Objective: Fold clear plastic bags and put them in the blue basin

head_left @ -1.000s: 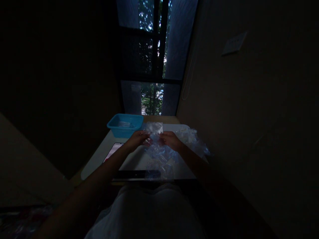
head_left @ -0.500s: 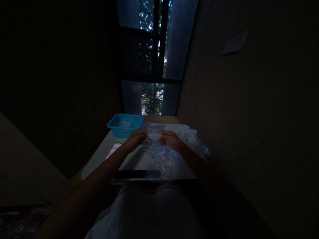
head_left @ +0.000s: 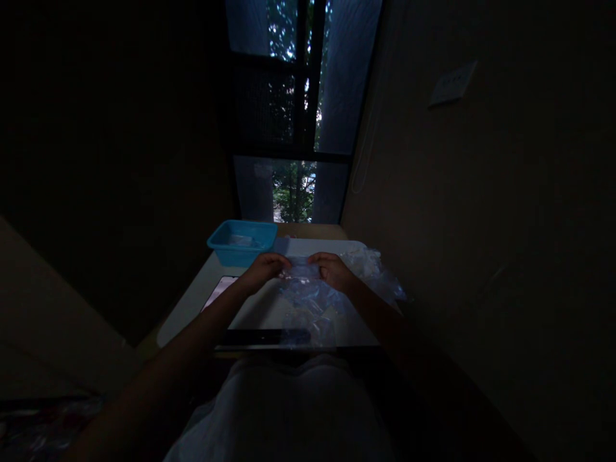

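Between my hands, above the white table, a clear plastic bag (head_left: 302, 267) is stretched flat. My left hand (head_left: 266, 268) pinches its left edge, with thumb and fingers closed. On the opposite edge my right hand (head_left: 333, 268) pinches it the same way. Whatever the bag contains is too dark to make out. Beneath the hands lies a loose heap of clear plastic bags (head_left: 312, 301), glinting in the window light.
A blue plastic basin (head_left: 243, 256) with a pale packet inside stands at the table's back left. A phone (head_left: 219, 289) lies by my left forearm. More crumpled clear plastic (head_left: 370, 269) sits at the right. A dark bar (head_left: 262, 336) runs along the near table (head_left: 185, 314) edge.
The upper part of the bag, which stood up above my fingers, is now down, and the bag looks shorter. My left fingers have shifted slightly to the right.
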A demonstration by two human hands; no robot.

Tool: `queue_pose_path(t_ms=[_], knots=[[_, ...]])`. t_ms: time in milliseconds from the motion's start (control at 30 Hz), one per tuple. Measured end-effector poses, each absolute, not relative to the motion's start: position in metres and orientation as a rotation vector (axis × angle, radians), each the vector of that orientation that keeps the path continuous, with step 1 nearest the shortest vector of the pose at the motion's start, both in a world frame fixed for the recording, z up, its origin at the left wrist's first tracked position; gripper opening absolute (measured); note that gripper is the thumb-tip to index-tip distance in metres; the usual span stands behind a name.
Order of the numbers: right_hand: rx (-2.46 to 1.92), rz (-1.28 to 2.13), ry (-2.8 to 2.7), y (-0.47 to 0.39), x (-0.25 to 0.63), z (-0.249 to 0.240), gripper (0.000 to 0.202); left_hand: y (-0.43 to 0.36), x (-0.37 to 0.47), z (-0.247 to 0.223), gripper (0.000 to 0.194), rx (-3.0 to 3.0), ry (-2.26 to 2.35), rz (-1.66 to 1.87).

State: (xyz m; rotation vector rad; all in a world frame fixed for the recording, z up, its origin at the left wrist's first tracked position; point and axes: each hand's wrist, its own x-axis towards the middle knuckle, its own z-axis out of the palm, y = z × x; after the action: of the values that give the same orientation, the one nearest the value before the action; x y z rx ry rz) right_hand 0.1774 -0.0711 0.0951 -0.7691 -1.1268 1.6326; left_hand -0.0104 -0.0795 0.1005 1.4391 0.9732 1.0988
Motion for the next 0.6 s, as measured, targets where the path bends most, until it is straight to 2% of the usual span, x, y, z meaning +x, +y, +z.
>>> queue_pose_path(t_ms=[67, 167, 400, 533, 600], knots=[[-0.742, 1.698, -1.060, -0.071, 0.178, 0.096, 0.018, -0.080, -0.010, 0.101, 0.011, 1.460, 0.981, 1.113], [-0.764, 1.756, -1.007, -0.072, 0.177, 0.096, 0.015, -0.080, -0.009, 0.101, 0.011, 1.466, 0.986, 1.168], [-0.861, 1.575, -1.131, -0.069, 0.173, 0.086, 0.019, -0.081, -0.010, 0.098, 0.015, 1.510, 1.060, 1.135], [-0.985, 1.488, -1.138, -0.066, 0.175, 0.085, 0.023, -0.078, -0.017, 0.096, 0.039, 1.341, 1.012, 1.107], [-1.016, 1.473, -1.214, -0.067, 0.176, 0.086, 0.021, -0.075, -0.020, 0.096, 0.042, 1.269, 1.021, 1.104]])
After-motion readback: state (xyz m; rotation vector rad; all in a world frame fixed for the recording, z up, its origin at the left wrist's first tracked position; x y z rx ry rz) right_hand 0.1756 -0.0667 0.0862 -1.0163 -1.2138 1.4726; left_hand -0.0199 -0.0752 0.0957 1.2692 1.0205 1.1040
